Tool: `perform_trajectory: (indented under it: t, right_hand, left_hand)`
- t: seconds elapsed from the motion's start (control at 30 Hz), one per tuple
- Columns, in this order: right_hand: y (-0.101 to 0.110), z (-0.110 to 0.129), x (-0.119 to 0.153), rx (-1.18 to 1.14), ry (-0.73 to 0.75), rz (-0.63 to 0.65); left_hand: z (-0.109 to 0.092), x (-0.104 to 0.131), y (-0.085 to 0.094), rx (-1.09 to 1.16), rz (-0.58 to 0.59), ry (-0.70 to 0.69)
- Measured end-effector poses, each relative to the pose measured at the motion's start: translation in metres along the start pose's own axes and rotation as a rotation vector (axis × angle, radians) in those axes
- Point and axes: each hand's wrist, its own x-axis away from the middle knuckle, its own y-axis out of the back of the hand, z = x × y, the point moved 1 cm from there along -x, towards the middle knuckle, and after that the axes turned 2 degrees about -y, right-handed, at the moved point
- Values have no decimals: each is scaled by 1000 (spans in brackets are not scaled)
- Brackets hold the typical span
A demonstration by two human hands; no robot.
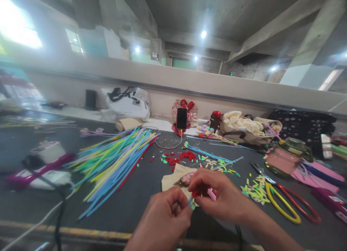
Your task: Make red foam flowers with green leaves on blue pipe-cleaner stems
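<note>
My left hand is closed in a pinch on a thin light-blue strip, whose lower end shows a bit of green. Against it, my right hand has its thumb and fingers bent around a small red piece, partly hidden by the fingers. Just beyond the fingertips, a pink tool with a pointed metal tip lies on a beige cloth. Small red pieces and cut green and cream bits are scattered behind the cloth.
A heap of long coloured strips spreads to the left. Scissors with yellow and red handles lie right, beside cut yellow bits. Farther back stand a phone, a dark bottle and a green-lidded jar. A cable runs front left.
</note>
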Motion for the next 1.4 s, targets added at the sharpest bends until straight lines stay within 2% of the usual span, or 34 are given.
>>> perform_trajectory:
  t: [0.2,0.3,0.43,0.53,0.7,0.83,1.0,1.13,1.23,1.3,1.4]
  right_hand:
    - [-1,-2,2,9,1,29]
    - [4,1,3,-66,-26,17]
    - [5,-1,9,-316,-200,-165]
    - [-4,-5,13,-469,-290,-267]
    - [-22,-6,13,-508,-189,-271]
    - [-24,-5,11,-475,-61,-261]
    - [-17,-2,14,-174,136,-251]
    - [-16,1,18,21,246,-221]
    - [-17,-1,20,96,271,-217]
    - [-14,-2,22,116,263,-204]
    - [1,3,24,122,224,-160]
  left_hand:
    - [5,-2,0,101,9,32]
    - [7,-4,3,215,-2,79]
    - [8,-4,8,542,64,174]
    - [7,-2,10,758,134,217]
    - [7,0,11,848,163,223]
    - [9,0,11,812,216,238]
    - [12,2,8,873,233,226]
    - [14,-1,4,903,319,236]
    - [15,-3,3,876,391,221]
    - [14,-3,4,822,351,229]
    - [11,-1,7,673,190,216]
